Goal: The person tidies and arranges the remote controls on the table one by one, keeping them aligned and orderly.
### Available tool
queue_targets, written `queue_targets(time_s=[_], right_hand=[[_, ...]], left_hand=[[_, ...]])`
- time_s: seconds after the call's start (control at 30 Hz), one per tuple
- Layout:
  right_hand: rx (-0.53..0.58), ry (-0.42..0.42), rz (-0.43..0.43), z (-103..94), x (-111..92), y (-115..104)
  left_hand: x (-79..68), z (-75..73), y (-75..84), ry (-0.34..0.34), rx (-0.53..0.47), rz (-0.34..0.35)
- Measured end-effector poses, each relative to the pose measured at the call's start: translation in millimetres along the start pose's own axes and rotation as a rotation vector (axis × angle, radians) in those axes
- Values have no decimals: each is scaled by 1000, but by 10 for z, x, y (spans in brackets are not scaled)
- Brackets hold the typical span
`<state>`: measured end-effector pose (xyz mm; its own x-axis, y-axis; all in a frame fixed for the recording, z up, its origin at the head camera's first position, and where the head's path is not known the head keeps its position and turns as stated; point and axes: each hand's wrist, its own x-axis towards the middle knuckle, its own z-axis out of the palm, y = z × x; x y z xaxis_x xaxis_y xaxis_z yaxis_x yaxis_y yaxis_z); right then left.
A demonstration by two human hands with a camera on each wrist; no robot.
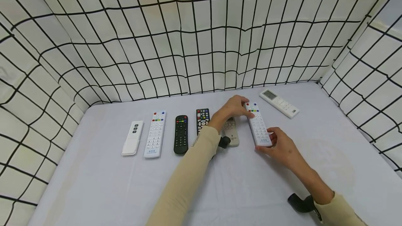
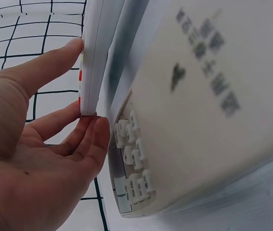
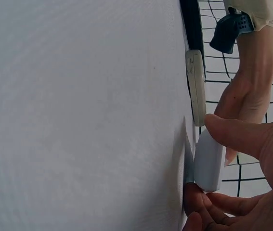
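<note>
A white remote control (image 1: 259, 126) with red, green, yellow and blue keys lies between both hands, right of the middle of the table. My left hand (image 1: 235, 107) pinches its far end, thumb on the key side and fingertips at the end edge in the left wrist view. My right hand (image 1: 282, 149) grips its near end, the thumb at one side edge and the fingers at the other; in the right wrist view the remote's blunt end (image 3: 208, 163) sits between them. Beneath the left wrist lies a beige remote (image 1: 231, 133), partly hidden.
Left of it lie a black remote (image 1: 202, 116) partly behind the left sleeve, another black remote (image 1: 180, 133), a white remote with coloured keys (image 1: 155, 135) and a small white remote (image 1: 133, 138). An air-conditioner remote (image 1: 279, 103) lies far right. Black netting (image 1: 194, 51) surrounds the white-covered table (image 1: 94, 184).
</note>
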<state>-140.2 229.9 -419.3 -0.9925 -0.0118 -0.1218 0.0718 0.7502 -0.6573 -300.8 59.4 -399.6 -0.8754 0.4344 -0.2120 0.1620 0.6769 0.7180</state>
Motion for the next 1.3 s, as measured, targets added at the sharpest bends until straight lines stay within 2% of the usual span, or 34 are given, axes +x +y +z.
queue_targets(time_s=[0.67, 1.3], right_hand=[[-8, -40, -1, 64, -40, -47], [-7, -68, 2, 58, -35, -77]], left_hand=[[1, 0, -59, -62, 62, 38], [-33, -8, -73, -68, 86, 30]])
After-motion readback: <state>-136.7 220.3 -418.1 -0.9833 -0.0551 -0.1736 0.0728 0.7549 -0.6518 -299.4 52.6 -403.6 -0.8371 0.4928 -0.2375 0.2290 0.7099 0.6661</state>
